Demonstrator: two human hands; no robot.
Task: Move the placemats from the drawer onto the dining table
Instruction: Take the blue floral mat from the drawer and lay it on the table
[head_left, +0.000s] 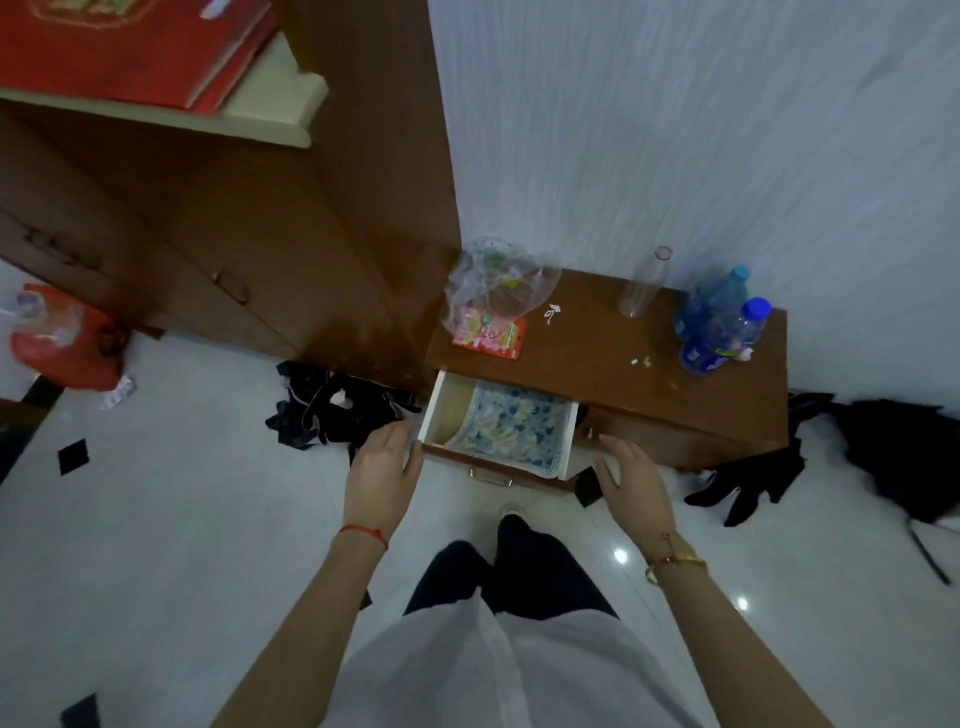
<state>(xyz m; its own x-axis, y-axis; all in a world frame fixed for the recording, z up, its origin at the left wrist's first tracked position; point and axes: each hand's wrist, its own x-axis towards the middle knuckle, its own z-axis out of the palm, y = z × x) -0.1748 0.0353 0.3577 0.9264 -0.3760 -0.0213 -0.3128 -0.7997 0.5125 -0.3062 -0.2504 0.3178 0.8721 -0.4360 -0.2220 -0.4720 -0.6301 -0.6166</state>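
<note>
The drawer (435, 410) of a low brown cabinet (597, 358) stands pulled out. Inside it lies a blue and yellow flowered placemat (511, 426), its near edge draped over the drawer front. My left hand (382, 465) hovers at the drawer's left front corner, fingers straight, holding nothing. To the right of the drawer, my right hand (626, 475) is spread with relaxed fingers and holds nothing. No dining table is in view.
On the cabinet top sit a clear plastic bag (491, 283), a red snack packet (491, 338), an empty clear bottle (644, 283) and two blue water bottles (719, 332). Dark clothes (337, 410) lie on the white floor left, black garments (753, 478) right. A tall wardrobe (234, 218) stands left.
</note>
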